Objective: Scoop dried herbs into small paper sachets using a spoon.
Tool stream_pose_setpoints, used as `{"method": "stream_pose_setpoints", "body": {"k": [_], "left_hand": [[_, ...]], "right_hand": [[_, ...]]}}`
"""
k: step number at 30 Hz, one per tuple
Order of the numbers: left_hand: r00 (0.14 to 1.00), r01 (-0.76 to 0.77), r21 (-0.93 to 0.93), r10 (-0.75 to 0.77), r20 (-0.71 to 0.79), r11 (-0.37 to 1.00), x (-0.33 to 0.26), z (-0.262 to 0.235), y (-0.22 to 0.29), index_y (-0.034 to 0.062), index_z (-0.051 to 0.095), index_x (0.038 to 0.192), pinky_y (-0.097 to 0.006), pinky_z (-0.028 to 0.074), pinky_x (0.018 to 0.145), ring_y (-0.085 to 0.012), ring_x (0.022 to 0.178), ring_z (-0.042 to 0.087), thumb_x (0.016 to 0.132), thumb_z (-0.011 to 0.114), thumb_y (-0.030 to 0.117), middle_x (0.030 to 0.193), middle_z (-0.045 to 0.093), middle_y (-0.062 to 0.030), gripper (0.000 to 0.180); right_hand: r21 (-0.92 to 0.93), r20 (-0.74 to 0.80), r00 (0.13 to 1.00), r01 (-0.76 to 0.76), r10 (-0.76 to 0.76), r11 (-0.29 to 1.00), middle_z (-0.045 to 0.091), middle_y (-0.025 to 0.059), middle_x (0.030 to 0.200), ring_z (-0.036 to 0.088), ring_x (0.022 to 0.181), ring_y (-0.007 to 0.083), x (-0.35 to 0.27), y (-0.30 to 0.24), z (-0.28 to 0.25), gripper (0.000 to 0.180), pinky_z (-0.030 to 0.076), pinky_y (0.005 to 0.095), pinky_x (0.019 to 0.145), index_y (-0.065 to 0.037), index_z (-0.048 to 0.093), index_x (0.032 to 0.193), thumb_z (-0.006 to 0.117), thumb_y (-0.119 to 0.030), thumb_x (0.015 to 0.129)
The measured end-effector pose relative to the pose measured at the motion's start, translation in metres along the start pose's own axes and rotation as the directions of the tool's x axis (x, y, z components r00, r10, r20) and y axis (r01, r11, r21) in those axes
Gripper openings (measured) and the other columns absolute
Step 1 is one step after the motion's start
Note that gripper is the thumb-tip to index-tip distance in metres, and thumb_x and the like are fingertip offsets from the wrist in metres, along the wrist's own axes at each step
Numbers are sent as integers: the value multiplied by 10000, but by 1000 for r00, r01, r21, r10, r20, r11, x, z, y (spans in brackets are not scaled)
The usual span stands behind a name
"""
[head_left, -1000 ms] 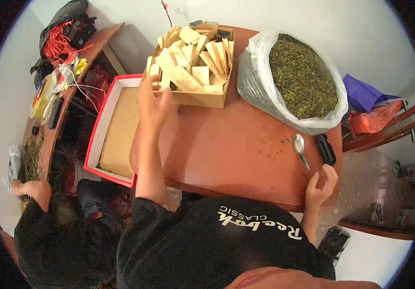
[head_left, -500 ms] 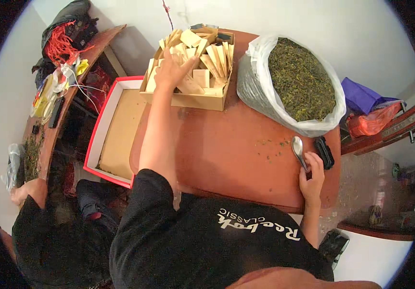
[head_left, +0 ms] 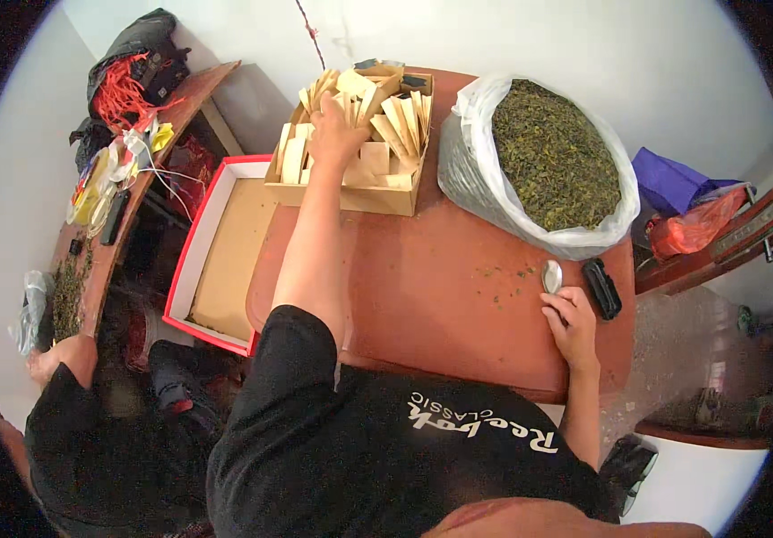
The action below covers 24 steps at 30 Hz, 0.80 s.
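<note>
My left hand (head_left: 336,142) reaches into a cardboard box (head_left: 364,199) of folded cream paper packets (head_left: 394,128). Its thumb and index finger are apart, touching the packets; the other fingers are partly hidden among them. At the right of the table, my right hand (head_left: 573,323) is closed around the handle of a metal spoon (head_left: 553,277), bowl pointing away from me. A black hand-sized device (head_left: 601,289) lies just right of the spoon. Beyond it stands a white plastic bag (head_left: 485,184) full of dried green-brown leaves (head_left: 555,157).
A red-rimmed box lid (head_left: 181,289) sits left of the reddish table (head_left: 422,296). Leaf crumbs lie near the spoon. Another person's hand (head_left: 65,357) is by a wooden side bench (head_left: 107,260) with bags and cords. A purple bag (head_left: 669,182) and red bag (head_left: 693,228) are at right.
My left hand has settled lower among the packets, its fingers closer together. My right hand has slid up the spoon's handle, and the spoon has turned slightly. The view has shifted a little.
</note>
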<state>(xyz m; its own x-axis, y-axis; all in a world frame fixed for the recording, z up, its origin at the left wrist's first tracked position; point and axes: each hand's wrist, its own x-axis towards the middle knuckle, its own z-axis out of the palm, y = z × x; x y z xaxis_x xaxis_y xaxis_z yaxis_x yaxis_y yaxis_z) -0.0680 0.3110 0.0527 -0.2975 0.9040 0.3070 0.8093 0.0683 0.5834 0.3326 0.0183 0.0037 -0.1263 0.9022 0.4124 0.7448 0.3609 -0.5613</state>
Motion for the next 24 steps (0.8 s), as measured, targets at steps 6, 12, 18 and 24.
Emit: {"method": "stream_pose_setpoints", "body": {"k": [6, 12, 18, 24], "left_hand": [[998, 5, -99, -12, -67, 995, -13, -14, 10, 81, 257, 1498, -475, 456, 998, -411, 1226, 528, 714, 749, 287, 1376, 472, -252, 948], [962, -101, -175, 51, -267, 979, -20, -10, 3, 37, 305, 1469, -466, 418, 1029, -413, 1235, 506, 760, 668, 198, 1343, 494, -238, 812], [845, -353, -294, 168, -508, 888, -27, -13, 8, -6, 348, 1431, -433, 376, 1073, -392, 1250, 488, 767, 592, 105, 1348, 490, -229, 716], [736, -624, -450, 287, -613, 639, -37, -28, 28, -24, 353, 1427, -432, 377, 1070, -388, 1212, 494, 756, 521, 65, 1346, 476, -228, 697]], "right_hand": [[27, -63, 997, 47, -46, 999, 643, 89, 926, 641, 868, 248, 1, 7, 2, 234, 522, 340, 764, -53, 723, 977, 756, 28, 760], [41, -83, 996, 28, -25, 999, 658, 86, 916, 655, 872, 243, 1, 5, 1, 201, 526, 331, 771, -46, 723, 941, 762, 28, 759], [36, -99, 995, 28, -24, 999, 663, 101, 911, 661, 853, 236, 0, 6, 3, 171, 516, 313, 744, -25, 728, 931, 754, 26, 770], [53, -92, 996, -4, 9, 999, 671, 106, 940, 662, 883, 255, 1, 7, 2, 187, 525, 330, 780, -30, 721, 944, 758, 25, 769]]}}
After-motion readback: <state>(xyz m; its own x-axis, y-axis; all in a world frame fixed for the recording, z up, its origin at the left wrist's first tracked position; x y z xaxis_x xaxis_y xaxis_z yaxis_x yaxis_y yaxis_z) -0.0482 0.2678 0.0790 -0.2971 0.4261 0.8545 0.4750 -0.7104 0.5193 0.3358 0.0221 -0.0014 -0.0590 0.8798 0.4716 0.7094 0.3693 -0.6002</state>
